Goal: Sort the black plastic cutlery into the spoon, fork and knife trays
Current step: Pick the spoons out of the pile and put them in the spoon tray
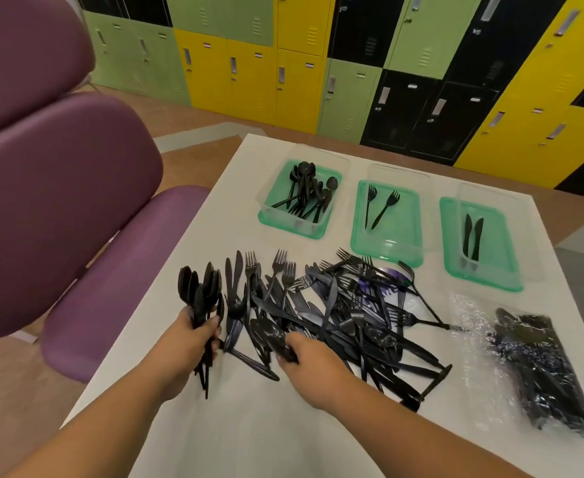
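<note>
Ahead of me, the biggest things are the wall of green, yellow and black lockers [352, 63] at the back and the purple chair [59, 201] on my left, tucked against the white table [249, 426] that carries everything else. Spread across the middle of the table I see the loose pile of black plastic cutlery [345, 312], forks, knives and spoons tangled together over some printed sheet I cannot read. To the right of the pile lies a clear plastic bag of cutlery [532, 370], apart from the heap except for one fork handle reaching toward it. Beyond the pile three clear trays on green lids stand in a row: the spoon tray [294, 219] on the left with a good cluster of spoons in it, the fork tray [387, 243] in the middle with two forks lying side by side, and the knife tray [480, 270] on the right with two knives lying parallel. My left hand [190, 346] sits at the left edge of the pile, its fingers [211, 326] wrapped tight around a bundle of spoons [199, 288] whose bowls fan upward. My right hand [311, 363] is at the near edge of the pile, its fingers pinching a single spoon [270, 332] that still lies among the other pieces.
</note>
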A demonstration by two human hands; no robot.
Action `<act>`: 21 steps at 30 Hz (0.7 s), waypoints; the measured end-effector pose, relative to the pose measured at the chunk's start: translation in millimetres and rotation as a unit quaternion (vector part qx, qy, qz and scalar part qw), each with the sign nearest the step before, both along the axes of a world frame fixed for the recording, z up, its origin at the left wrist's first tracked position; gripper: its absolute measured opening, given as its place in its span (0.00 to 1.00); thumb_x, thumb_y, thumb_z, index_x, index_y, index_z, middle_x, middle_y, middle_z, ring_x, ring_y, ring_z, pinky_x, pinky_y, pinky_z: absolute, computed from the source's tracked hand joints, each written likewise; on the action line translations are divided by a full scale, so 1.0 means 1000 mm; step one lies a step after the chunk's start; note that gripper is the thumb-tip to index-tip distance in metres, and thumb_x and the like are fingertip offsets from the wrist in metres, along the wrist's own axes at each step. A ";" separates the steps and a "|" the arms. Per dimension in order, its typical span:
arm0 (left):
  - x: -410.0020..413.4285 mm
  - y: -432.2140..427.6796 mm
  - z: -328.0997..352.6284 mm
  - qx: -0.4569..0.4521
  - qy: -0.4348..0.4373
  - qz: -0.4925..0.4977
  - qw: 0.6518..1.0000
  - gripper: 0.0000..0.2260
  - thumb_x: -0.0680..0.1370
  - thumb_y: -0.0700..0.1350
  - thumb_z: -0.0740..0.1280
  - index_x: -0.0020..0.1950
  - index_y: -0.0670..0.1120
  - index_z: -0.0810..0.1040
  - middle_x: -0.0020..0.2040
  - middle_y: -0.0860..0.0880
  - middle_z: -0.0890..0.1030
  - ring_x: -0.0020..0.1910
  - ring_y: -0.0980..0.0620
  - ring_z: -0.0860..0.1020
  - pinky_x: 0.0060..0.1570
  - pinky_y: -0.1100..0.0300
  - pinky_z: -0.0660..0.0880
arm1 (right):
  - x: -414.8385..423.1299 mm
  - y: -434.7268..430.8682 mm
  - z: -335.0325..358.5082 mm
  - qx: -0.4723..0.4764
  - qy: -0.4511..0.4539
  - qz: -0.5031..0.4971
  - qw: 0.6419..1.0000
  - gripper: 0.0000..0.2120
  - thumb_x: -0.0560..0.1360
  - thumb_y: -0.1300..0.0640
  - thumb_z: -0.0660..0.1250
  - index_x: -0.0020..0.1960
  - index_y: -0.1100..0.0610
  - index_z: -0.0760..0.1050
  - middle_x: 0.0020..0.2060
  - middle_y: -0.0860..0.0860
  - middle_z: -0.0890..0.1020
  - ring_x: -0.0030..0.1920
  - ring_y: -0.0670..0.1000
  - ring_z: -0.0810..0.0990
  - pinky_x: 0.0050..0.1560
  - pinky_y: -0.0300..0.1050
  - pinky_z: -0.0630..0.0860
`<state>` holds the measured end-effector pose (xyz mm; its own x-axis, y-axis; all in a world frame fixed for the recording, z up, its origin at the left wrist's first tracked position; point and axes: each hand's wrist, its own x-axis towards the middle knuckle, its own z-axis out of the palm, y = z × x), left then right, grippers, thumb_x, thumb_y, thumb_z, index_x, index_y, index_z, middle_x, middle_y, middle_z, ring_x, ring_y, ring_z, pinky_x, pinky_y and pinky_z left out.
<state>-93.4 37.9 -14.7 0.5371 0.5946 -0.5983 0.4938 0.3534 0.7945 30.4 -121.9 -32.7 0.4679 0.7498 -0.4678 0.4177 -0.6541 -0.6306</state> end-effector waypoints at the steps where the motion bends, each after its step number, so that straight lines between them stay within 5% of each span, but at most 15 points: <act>1: 0.005 -0.004 0.002 -0.009 -0.004 -0.010 1.000 0.04 0.82 0.42 0.60 0.55 0.44 0.71 0.36 0.45 0.71 0.35 0.49 0.69 0.41 0.53 0.70 | 0.002 0.001 0.001 0.004 -0.003 -0.012 1.000 0.08 0.79 0.51 0.59 0.54 0.53 0.72 0.40 0.50 0.74 0.41 0.54 0.72 0.39 0.43 0.67; 7: 0.040 -0.026 0.014 -0.066 -0.064 -0.050 0.994 0.07 0.81 0.41 0.60 0.56 0.44 0.76 0.30 0.53 0.77 0.30 0.56 0.76 0.39 0.61 0.71 | 0.016 0.020 0.004 0.059 0.132 -0.167 0.975 0.10 0.81 0.51 0.57 0.57 0.56 0.70 0.33 0.48 0.69 0.31 0.48 0.67 0.32 0.43 0.65; 12: 0.074 -0.020 0.025 -0.051 -0.076 -0.064 0.994 0.09 0.81 0.37 0.60 0.59 0.40 0.74 0.35 0.45 0.77 0.34 0.50 0.75 0.36 0.59 0.77 | 0.041 0.035 0.022 0.115 0.124 -0.205 0.964 0.12 0.81 0.52 0.58 0.62 0.54 0.70 0.50 0.51 0.77 0.43 0.47 0.74 0.36 0.35 0.66; 17: 0.135 0.016 0.047 0.011 -0.073 -0.052 0.996 0.06 0.80 0.36 0.61 0.49 0.47 0.72 0.33 0.45 0.74 0.31 0.51 0.73 0.30 0.59 0.74 | 0.092 0.080 0.037 0.129 0.146 -0.279 0.940 0.10 0.79 0.54 0.56 0.59 0.52 0.70 0.38 0.52 0.74 0.33 0.50 0.69 0.34 0.44 0.66; 21: 0.196 0.061 0.053 0.090 -0.059 -0.094 0.990 0.07 0.78 0.33 0.62 0.46 0.44 0.72 0.35 0.44 0.73 0.34 0.49 0.72 0.40 0.53 0.71 | 0.142 0.121 0.057 0.136 0.170 -0.318 0.923 0.06 0.78 0.61 0.55 0.51 0.55 0.70 0.35 0.53 0.70 0.33 0.52 0.65 0.30 0.44 0.61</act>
